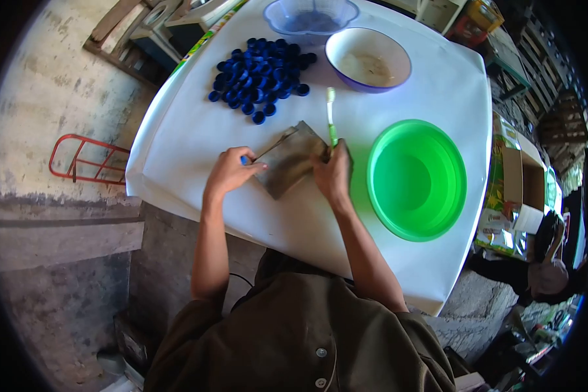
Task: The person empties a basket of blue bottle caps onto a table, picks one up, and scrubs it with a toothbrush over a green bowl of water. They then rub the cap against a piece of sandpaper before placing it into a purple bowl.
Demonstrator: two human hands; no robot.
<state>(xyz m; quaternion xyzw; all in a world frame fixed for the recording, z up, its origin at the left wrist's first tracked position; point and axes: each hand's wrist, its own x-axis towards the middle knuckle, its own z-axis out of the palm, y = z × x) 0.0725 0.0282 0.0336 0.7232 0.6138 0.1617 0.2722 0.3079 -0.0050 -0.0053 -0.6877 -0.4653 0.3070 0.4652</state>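
My left hand (232, 171) is closed on a small blue cap (244, 159), only partly visible between the fingers. Its thumb reaches the edge of a grey-brown, worn-looking folded cloth (287, 163). On the cloth's other side, my right hand (335, 171) grips it, slightly smeared by motion. Just beyond that hand, a green and white toothbrush (331, 111) lies on the table, its lower end hidden by the fingers. Ahead of both hands spreads a loose pile of dark blue caps (258, 72).
A green basin (417, 179) stands to the right on the white-covered table (242, 222). At the back are a purple-and-white bowl (369, 59) and a translucent blue basket (310, 16). A red metal frame (88, 159) is at left. Another person (549, 274) appears at far right, beside cardboard boxes (524, 183).
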